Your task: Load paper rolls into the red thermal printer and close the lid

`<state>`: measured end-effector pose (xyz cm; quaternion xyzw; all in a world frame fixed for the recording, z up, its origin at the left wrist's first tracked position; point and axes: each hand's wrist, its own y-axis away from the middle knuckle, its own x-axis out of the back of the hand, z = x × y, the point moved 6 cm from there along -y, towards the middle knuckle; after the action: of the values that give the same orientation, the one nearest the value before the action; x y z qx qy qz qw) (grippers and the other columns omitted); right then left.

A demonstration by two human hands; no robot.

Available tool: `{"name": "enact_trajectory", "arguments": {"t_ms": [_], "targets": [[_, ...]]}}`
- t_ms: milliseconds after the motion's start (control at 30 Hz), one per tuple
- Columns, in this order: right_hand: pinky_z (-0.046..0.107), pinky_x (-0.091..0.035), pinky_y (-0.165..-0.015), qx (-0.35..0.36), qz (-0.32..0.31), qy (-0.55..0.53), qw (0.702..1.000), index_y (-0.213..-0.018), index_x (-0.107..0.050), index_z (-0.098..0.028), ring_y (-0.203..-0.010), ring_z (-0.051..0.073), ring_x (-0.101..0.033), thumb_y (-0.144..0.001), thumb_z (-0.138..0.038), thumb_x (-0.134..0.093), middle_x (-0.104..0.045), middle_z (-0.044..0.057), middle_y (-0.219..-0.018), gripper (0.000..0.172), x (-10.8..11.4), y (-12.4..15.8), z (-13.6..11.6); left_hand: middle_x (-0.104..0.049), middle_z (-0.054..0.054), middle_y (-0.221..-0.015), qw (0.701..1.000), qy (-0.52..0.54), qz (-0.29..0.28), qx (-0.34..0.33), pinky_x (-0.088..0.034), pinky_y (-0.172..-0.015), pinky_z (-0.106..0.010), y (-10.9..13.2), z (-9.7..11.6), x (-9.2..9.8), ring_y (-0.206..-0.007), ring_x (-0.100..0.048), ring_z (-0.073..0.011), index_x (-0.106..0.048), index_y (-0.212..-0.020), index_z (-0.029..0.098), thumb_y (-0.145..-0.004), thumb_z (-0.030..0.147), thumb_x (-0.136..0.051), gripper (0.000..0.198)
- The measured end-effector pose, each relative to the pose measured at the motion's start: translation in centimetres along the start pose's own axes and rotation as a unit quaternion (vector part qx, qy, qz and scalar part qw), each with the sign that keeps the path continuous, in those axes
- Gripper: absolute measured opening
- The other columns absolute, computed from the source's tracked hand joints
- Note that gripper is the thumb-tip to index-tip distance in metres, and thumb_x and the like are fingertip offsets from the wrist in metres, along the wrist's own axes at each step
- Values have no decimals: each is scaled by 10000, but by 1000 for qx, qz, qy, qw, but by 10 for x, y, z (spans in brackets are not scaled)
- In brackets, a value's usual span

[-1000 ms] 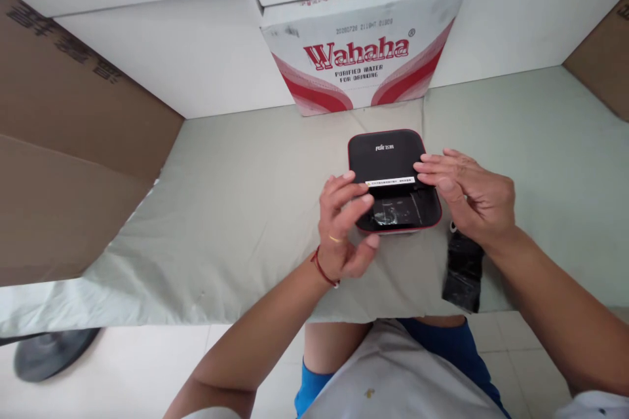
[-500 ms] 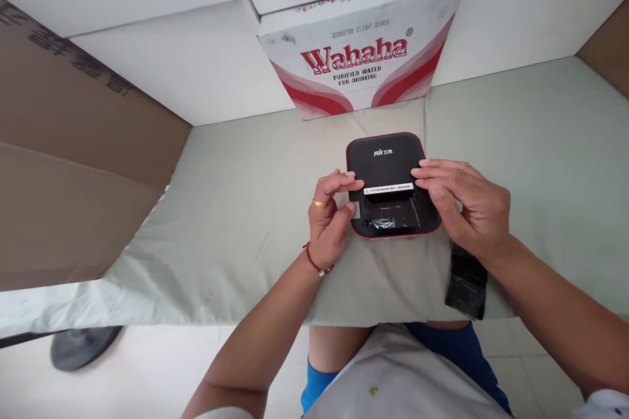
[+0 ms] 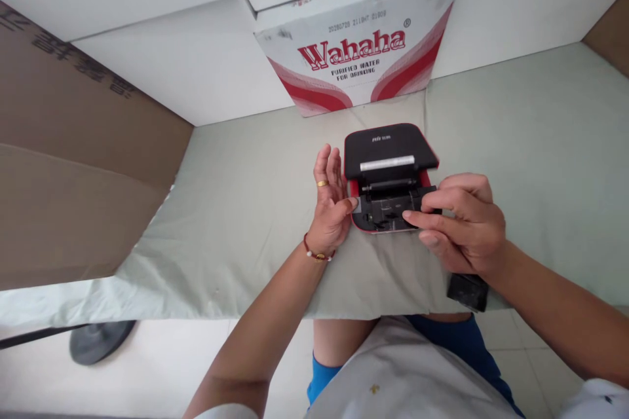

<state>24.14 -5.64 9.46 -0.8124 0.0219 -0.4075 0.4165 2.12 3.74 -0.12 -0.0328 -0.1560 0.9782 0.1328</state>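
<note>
A small black label printer with a red rim point(image 3: 386, 144) lies on the cloth, its rear lid tilted up over a red inner edge. A white strip label point(image 3: 387, 163) runs along the lid's front edge. My left hand point(image 3: 333, 200) is at the printer's left side, thumb on a grey button point(image 3: 358, 203), the other fingers stretched up and apart. Over the front right corner is my right hand point(image 3: 464, 219), its forefinger extended to the dark front panel point(image 3: 388, 213) with shiny film. Its fingers are apart, with nothing visibly held.
Partly under my right wrist, a black plastic-wrapped piece point(image 3: 468, 291) lies near the table's front edge. A Wahaha water carton point(image 3: 358, 59) stands behind the printer, against white boxes point(image 3: 511, 13). To the left is a brown cardboard box point(image 3: 73, 163). Pale green cloth point(image 3: 246, 209) covers the table.
The printer's lid has come up from closed to partly open. My left fingers have lifted off the top and straightened; my right hand has shifted down towards the front panel.
</note>
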Motion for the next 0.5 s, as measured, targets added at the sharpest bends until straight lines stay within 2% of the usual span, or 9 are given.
{"name": "enact_trajectory", "arguments": {"t_ms": [133, 200, 267, 367, 433, 500], "targets": [[474, -604, -846, 39, 35, -48, 997, -991, -846, -336, -977, 287, -733, -1069, -342, -587, -848, 58, -991, 270, 7, -10, -5, -330, -33, -1863, 999, 28, -12, -19, -407, -1365, -481, -2, -7, -4, -1745, -328, -279, -251, -1719, 505, -907, 682, -799, 995], [445, -612, -868, 17, -2, -114, 993, -925, -816, -299, -955, 264, -745, -1075, -311, -594, -851, 56, -1001, 268, 9, -23, -3, -386, -63, -1833, 998, 55, -30, -21, -444, -1330, -496, -4, -10, -6, -1691, -424, -305, -291, -1715, 473, -894, 671, -810, 991], [401, -606, -848, -66, -83, -144, 984, -852, -788, -280, -883, 233, -756, -1104, -342, -563, -842, 41, -946, 344, 6, -41, 6, -430, -75, -1805, 996, 74, -40, -15, -469, -1300, -505, -5, -12, -7, -1641, -488, -319, -326, -1702, 454, -871, 663, -829, 994], [368, -569, -815, -179, -215, -53, 959, -865, -803, -266, -869, 229, -772, -1107, -375, -547, -837, 34, -952, 368, -3, -72, 22, -446, -73, -1797, 996, 83, -33, 0, -477, -1287, -496, -7, -15, -5, -1638, -489, -325, -398, -1672, 440, -840, 664, -849, 973], [387, -552, -822, -191, -305, 53, 932, -968, -837, -261, -939, 272, -783, -1059, -331, -586, -849, 57, -1031, 276, -16, -90, 29, -454, -68, -1792, 995, 92, -30, 9, -465, -1300, -491, -7, -16, -4, -1647, -478, -319, -449, -1644, 426, -857, 669, -831, 908], [412, -539, -787, -194, -386, 152, 889, -1052, -854, -252, -964, 326, -787, -989, -269, -642, -856, 100, -1063, 222, -35, -101, 34, -462, -58, -1787, 994, 102, -34, 11, -444, -1318, -493, -8, -16, -5, -1653, -469, -311, -484, -1617, 416, -888, 673, -799, 835]]}}
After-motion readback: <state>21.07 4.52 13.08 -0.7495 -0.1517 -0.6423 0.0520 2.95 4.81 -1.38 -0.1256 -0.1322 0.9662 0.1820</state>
